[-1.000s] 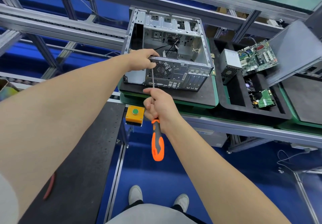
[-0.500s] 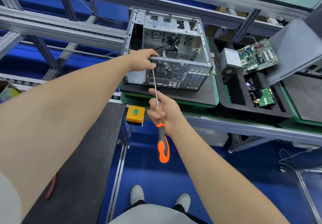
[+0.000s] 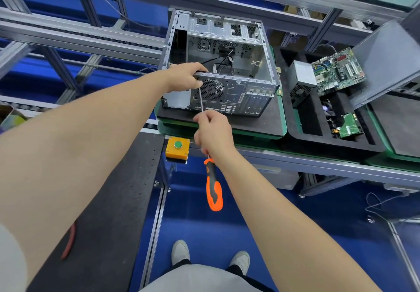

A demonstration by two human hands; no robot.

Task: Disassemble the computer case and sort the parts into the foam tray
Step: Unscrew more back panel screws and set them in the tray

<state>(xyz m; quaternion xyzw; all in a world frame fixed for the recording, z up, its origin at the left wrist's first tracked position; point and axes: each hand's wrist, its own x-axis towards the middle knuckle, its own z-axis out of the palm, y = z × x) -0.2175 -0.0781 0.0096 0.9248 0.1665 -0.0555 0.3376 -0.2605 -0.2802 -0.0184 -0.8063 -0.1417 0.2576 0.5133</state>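
An open grey computer case lies on a black pad on the conveyor, its rear panel with the fan grille facing me. My left hand grips the near top edge of the case beside the fan. My right hand holds the metal shaft of an orange-handled screwdriver. The handle hangs down below my wrist; the tip points up toward the case's rear panel next to my left fingers. To the right, the black foam tray holds a power supply, a motherboard and a small green card.
A grey case side panel leans over the tray's right side. A yellow box with a green button sits at the conveyor's front rail. A black workbench with a red tool lies at my left. Aluminium frame rails run behind the case.
My right hand has shifted slightly right and the screwdriver has tilted, its handle swinging right while the tip stays by the fan corner. My left hand keeps its hold on the case.
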